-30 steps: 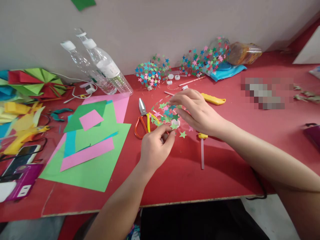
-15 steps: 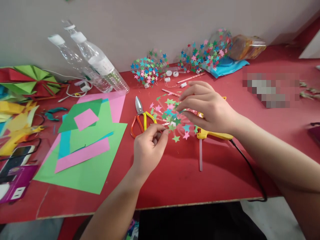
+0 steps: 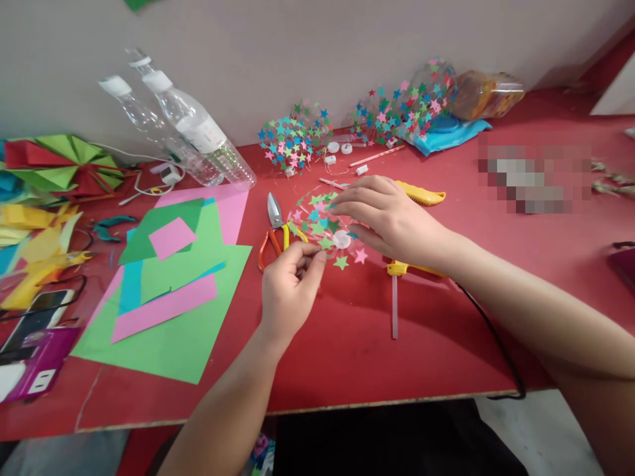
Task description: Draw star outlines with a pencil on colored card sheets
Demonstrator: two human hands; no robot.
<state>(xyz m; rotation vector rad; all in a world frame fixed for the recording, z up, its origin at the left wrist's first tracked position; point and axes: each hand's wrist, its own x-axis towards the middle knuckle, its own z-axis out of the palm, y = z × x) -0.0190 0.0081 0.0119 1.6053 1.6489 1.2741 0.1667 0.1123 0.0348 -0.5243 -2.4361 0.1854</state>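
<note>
Pinching left hand [image 3: 292,287]; star-dotted clear globe [image 3: 316,218]

Pink, green and blue stars [image 3: 325,243] are showing against a red table [image 3: 377,370]; scissors [image 3: 275,215] are pairing an orange-red handle with a yellow one, a glue gun [image 3: 397,268] is showing bright yellow, and stacked paper [image 3: 181,274] is mixing green, pink and blue
</note>
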